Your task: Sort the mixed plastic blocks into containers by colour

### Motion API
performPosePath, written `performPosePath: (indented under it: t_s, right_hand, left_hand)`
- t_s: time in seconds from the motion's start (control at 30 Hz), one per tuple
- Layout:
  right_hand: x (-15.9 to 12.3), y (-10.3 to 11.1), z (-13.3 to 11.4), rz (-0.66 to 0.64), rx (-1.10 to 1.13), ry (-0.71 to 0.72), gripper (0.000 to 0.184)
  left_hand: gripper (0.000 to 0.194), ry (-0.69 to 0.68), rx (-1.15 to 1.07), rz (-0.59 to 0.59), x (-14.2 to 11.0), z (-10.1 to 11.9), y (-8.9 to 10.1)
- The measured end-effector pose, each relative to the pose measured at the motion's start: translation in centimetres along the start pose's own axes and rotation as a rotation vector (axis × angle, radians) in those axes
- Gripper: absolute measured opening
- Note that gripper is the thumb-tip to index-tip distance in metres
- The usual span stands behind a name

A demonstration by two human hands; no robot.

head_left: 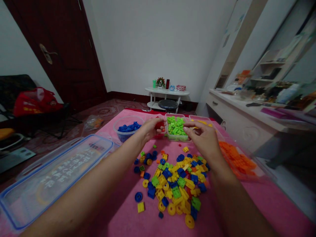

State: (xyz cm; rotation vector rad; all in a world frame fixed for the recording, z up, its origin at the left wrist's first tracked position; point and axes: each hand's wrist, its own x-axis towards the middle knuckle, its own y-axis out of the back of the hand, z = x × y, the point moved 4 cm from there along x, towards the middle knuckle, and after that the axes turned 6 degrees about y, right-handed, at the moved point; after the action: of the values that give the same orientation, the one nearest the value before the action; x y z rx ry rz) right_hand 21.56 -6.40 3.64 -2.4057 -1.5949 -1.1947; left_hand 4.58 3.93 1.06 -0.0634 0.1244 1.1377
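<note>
My left hand (pixel 153 128) is over the container of red pieces (pixel 161 134), its fingers curled together; anything in them is too small or hidden to make out. At the right edge of the clear box of light green bricks (pixel 176 125), my right hand (pixel 203 136) has thumb and fingertips closed. What they hold, if anything, I cannot make out. Between my forearms spreads a loose pile of mixed toy bricks (pixel 176 184), yellow, blue, green, orange and a few red, with round wheel-like pieces among them.
A round tub of blue bricks (pixel 128 127) stands left of my left hand. Yellow pieces (pixel 202 122) fill a box behind my right hand, and orange bricks (pixel 238 161) another to its right. A clear blue-rimmed lid (pixel 61 174) lies at left on the pink cloth (pixel 118 210).
</note>
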Motion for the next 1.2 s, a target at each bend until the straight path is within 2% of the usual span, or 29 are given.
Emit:
performPosePath:
  t_s: [0.1, 0.2, 0.3, 0.37, 0.43, 0.5, 0.57, 0.63, 0.7, 0.77, 0.87, 0.97, 1.1, 1.2]
  right_hand:
    - [0.2, 0.7, 0.3, 0.024, 0.008, -0.005, 0.026]
    - [0.4, 1.0, 0.5, 0.033, -0.024, 0.0, 0.026]
    - [0.5, 1.3, 0.6, 0.056, -0.029, 0.004, 0.024]
    - [0.5, 1.8, 0.3, 0.093, -0.032, 0.014, 0.022]
    - [0.6, 2.4, 0.0, 0.139, -0.04, 0.018, 0.02]
    - [0.6, 3.2, -0.4, 0.202, -0.047, 0.021, 0.02]
    - [0.6, 4.0, -0.8, 0.268, -0.049, 0.028, 0.02]
    - [0.6, 4.5, -1.2, 0.314, -0.062, 0.038, 0.018]
    - [0.5, 4.8, -1.5, 0.33, -0.069, 0.043, 0.017]
    - [0.5, 4.9, -1.5, 0.327, -0.066, 0.051, 0.018]
    - [0.6, 4.7, -1.2, 0.304, -0.051, 0.064, 0.018]
    - [0.6, 4.6, -0.8, 0.281, -0.043, 0.058, 0.019]
    - [0.7, 4.7, -0.5, 0.279, -0.04, 0.047, 0.021]
    - [0.6, 4.5, -0.4, 0.258, -0.049, 0.046, 0.022]
  left_hand:
    - [0.019, -0.101, 0.19, 0.12, 2.6, 1.8, 1.2]
    - [0.022, -0.16, 0.372, 0.088, 4.1, 2.1, 1.8]
    - [0.02, -0.263, 0.592, 0.034, 3.7, 1.8, 1.6]
    - [0.018, -0.329, 0.702, 0.018, 2.1, 1.6, 0.5]
    - [0.023, -0.393, 0.787, 0.004, -0.6, 0.9, -1.7]
    - [0.037, -0.516, 0.92, -0.027, -4.3, -0.2, -5.1]
    - [0.05, -0.674, 1.003, -0.172, -8.2, -2.0, -9.3]
    - [0.062, -0.743, 1.064, -0.329, -11.3, -4.4, -13.1]
    - [0.068, -0.789, 1.148, -0.406, -12.7, -6.4, -15.9]
    - [0.063, -0.784, 1.203, -0.401, -12.5, -7.5, -17.4]
    - [0.049, -0.694, 1.281, -0.328, -10.4, -7.6, -17.6]
    - [0.041, -0.597, 1.349, -0.24, -8.2, -6.7, -16.6]
    - [0.037, -0.508, 1.37, -0.139, -5.9, -5.6, -14.1]
    - [0.041, -0.431, 1.351, -0.137, -4.4, -5.2, -11.5]
